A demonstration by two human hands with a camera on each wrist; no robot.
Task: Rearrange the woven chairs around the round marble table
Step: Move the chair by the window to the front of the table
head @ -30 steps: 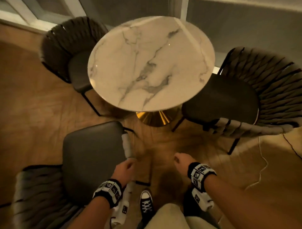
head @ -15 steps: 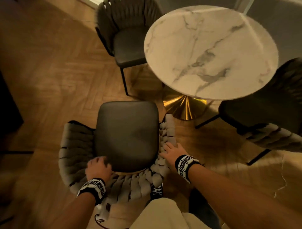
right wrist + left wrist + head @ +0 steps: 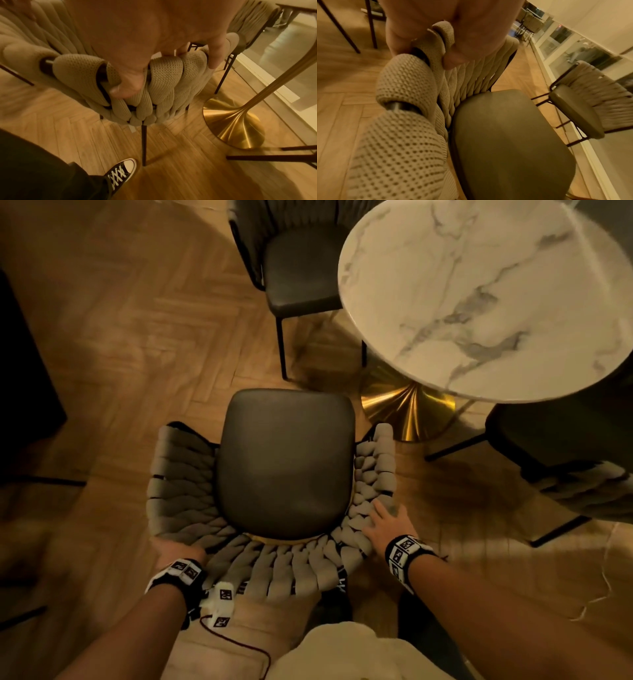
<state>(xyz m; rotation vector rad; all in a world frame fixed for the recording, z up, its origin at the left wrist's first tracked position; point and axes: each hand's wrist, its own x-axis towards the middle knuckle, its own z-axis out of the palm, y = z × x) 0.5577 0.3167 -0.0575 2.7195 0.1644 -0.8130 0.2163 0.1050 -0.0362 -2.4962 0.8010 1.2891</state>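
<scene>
**Both hands on the near woven chair beside the marble worktop**

Beside the round marble worktop point(image 3: 486, 299), on the herringbone wood floor point(image 3: 137, 337), stand three woven chairs. The worktop rests on a flared gold pedestal base point(image 3: 407, 412). The near chair point(image 3: 284, 463), with a dark padded seat and a pale woven back curving around it, stands just short of the worktop, its seat front near the gold base and pointing roughly toward the far chair. The far chair point(image 3: 298, 265) is tucked partly under the worktop's edge. A third chair point(image 3: 561, 453) sits on the other side of the base, its seat also partly beneath the worktop.

The left hand point(image 3: 178, 549) grips the back rim of the near chair, its fingers point(image 3: 452, 60) curled round the woven straps. The right hand point(image 3: 383, 525) grips the same rim on the side nearer the worktop, thumb and fingers point(image 3: 123, 89) clamped over the straps. A black sneaker point(image 3: 121, 171) stands on the floor just behind the near chair's rear leg.
</scene>
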